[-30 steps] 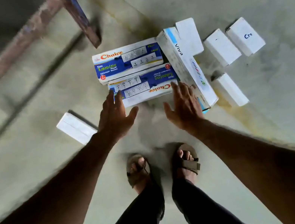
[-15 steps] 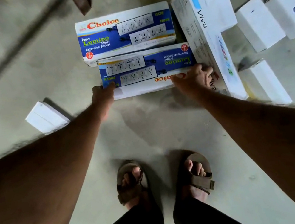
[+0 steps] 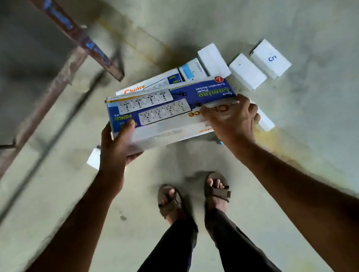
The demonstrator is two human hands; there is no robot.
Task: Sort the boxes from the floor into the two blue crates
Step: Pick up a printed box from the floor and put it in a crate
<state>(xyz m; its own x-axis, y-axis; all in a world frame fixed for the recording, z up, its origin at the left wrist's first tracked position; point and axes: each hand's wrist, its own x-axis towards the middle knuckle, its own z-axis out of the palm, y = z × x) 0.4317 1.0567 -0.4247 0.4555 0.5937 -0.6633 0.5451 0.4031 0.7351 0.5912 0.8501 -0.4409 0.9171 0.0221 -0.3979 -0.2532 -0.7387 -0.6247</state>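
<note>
- Extension socket box (image 3: pixel 169 111): long, blue and white, print upside down to me; held off the floor between my two hands, above the pile.
- My left hand (image 3: pixel 115 147): grips the box's left end, thumb on the printed top, fingers curled beneath.
- My right hand (image 3: pixel 233 119): grips the right end, fingers blurred over the red lettering on the top face.
- Second Choice box (image 3: pixel 147 84): on the floor just past the held one, mostly hidden by it; only its far strip shows.
- Viva box (image 3: pixel 192 71): beside that strip; only its blue-and-white end is visible.
- White box (image 3: pixel 213 60): touching the Viva box on its right.
- Two more white boxes: one plain (image 3: pixel 247 71), one lettered "Cr" (image 3: pixel 270 58), side by side, further right.
- Small white box (image 3: pixel 93 158): on the floor behind my left wrist.
- Another white box (image 3: pixel 265 120): peeking out past my right hand.
- Concrete floor (image 3: pixel 317 135): my sandalled feet (image 3: pixel 194 195) stand on it.
- Rusty metal frame (image 3: pixel 74 34): upper left, blurred.
- Blue crates: none visible from here.
</note>
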